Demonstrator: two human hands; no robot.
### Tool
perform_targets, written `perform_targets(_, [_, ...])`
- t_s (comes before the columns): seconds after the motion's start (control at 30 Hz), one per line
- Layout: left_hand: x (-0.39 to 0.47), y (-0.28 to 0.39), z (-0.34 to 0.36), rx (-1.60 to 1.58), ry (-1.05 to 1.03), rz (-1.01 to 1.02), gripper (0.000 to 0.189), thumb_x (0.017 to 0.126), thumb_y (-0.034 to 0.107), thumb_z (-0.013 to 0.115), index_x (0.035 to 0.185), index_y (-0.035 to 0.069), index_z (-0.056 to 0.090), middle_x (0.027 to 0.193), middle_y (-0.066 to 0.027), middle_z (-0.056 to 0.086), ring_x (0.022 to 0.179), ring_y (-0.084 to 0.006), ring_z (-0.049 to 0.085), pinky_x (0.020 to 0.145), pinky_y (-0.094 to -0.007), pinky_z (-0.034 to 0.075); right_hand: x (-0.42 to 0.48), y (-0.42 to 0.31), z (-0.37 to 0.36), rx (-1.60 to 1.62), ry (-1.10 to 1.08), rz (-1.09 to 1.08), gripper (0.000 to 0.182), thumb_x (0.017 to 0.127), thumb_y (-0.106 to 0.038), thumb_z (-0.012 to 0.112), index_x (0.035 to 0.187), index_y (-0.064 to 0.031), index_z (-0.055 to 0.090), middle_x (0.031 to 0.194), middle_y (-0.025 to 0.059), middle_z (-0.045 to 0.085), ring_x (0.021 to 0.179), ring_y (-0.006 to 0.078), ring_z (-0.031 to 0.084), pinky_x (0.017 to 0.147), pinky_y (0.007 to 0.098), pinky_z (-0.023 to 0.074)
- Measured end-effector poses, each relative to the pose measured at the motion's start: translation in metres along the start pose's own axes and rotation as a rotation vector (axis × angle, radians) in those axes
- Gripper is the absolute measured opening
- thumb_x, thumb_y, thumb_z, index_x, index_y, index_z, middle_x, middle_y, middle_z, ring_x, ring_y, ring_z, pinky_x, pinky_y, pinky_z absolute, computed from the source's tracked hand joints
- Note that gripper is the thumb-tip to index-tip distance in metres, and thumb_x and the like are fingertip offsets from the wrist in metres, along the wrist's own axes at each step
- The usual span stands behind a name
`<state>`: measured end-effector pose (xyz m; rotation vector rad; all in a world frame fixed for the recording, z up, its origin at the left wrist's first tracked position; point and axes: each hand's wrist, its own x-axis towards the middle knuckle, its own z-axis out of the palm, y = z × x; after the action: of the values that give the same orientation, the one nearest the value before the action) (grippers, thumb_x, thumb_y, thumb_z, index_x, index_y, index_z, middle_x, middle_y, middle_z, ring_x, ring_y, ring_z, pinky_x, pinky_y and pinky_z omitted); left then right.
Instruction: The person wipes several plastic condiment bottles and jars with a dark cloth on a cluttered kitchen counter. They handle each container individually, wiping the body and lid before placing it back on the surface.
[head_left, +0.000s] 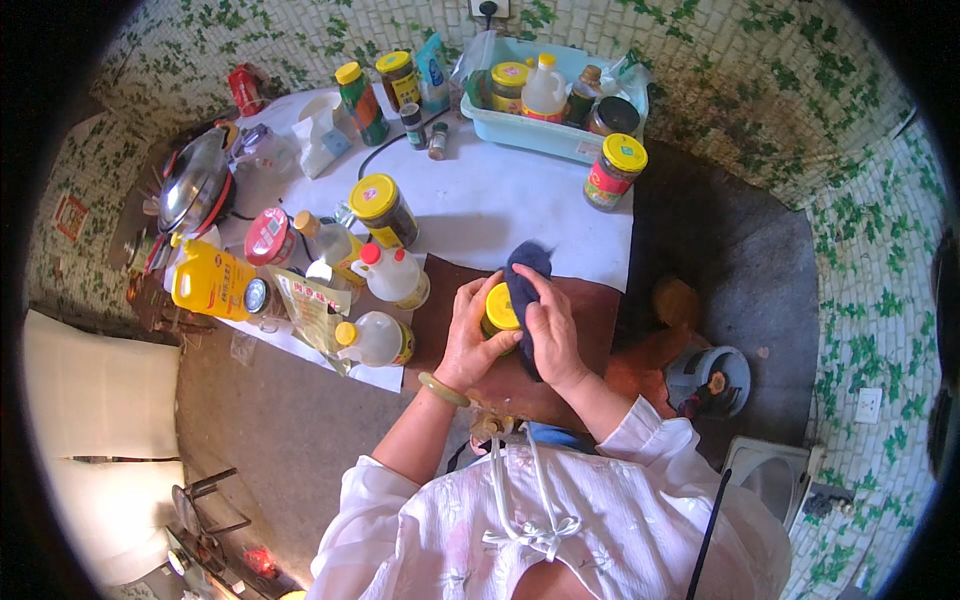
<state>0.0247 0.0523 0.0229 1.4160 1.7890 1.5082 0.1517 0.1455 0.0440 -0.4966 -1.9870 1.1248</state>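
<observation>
My left hand (474, 330), with a bangle on its wrist, holds a small jar with a yellow lid (502, 306) over the brown part of the table (592, 330). In my right hand (546, 330) is a dark blue cloth (525, 281), pressed to the right side of the jar. A plastic bottle with red caps (396, 277) stands to the left of my hands, with a yellow-capped bottle (375, 339) just below it. Farther back is a dark-filled jar with a yellow lid (384, 210). Another yellow-lidded jar (615, 171) stands near the table's right edge.
A light blue plastic basin (540, 139) holds several jars and bottles at the back. On the left are a yellow jug (214, 279), a red-lidded tub (270, 236) and a lidded metal pan (195, 184). A gas cylinder (709, 381) stands on the floor at the right.
</observation>
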Motion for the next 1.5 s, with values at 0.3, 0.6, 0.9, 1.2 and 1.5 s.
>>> perform_targets(0.3, [-0.002,-0.002,-0.002,0.018,-0.022,-0.011,0.08,0.077,0.039,0.077,0.14,0.003,0.044,0.13,-0.0165,0.044,0.124,-0.0315,0.044,0.106,-0.0404,0.035,-0.013,0.043,0.026,0.258,0.166,0.092,0.042,0.104,-0.031,0.03,0.125,-0.0024,0.051,0.122,0.0159,0.056,0.117,0.0286,0.053,0.103,0.0373,0.0382])
perform_targets(0.6, [0.005,0.0,-0.013,-0.114,-0.109,-0.057,0.08,0.075,0.029,0.081,0.14,0.001,0.043,0.127,-0.012,0.05,0.121,-0.0245,0.05,0.105,-0.0343,0.037,-0.034,0.121,0.023,-0.077,0.093,0.359,0.03,0.101,-0.023,0.04,0.111,0.0007,0.055,0.096,0.0206,0.062,0.094,0.0405,0.06,0.084,0.0426,0.0465])
perform_targets(0.9, [0.01,0.006,-0.043,-0.093,-0.275,-0.098,0.079,0.075,0.016,0.079,0.143,0.003,0.041,0.149,-0.0143,0.038,0.137,-0.0274,0.037,0.112,-0.0365,0.03,0.011,0.035,-0.026,0.26,0.219,0.321,0.026,0.098,-0.023,0.056,0.104,0.002,0.06,0.085,0.0069,0.063,0.08,0.0122,0.055,0.076,0.0297,0.0471])
perform_targets(1.2, [-0.012,0.026,-0.001,-0.561,0.007,-0.246,0.076,0.089,0.017,0.067,0.15,0.003,0.024,0.145,-0.0106,0.039,0.134,-0.0197,0.037,0.112,-0.0335,0.029,0.017,0.008,-0.006,0.154,-0.112,0.101,0.045,0.097,-0.039,0.053,0.125,-0.0048,0.052,0.114,0.0187,0.062,0.108,0.0334,0.061,0.092,0.0372,0.0464])
perform_targets(1.5, [-0.014,0.017,0.013,-0.308,0.148,-0.167,0.065,0.095,0.021,0.06,0.149,0.003,0.029,0.135,-0.009,0.048,0.122,-0.0161,0.046,0.105,-0.03,0.036,0.017,0.035,0.002,0.121,-0.06,0.227,0.032,0.098,-0.032,0.048,0.107,-0.0021,0.056,0.091,0.0242,0.062,0.088,0.044,0.06,0.075,0.0428,0.0475])
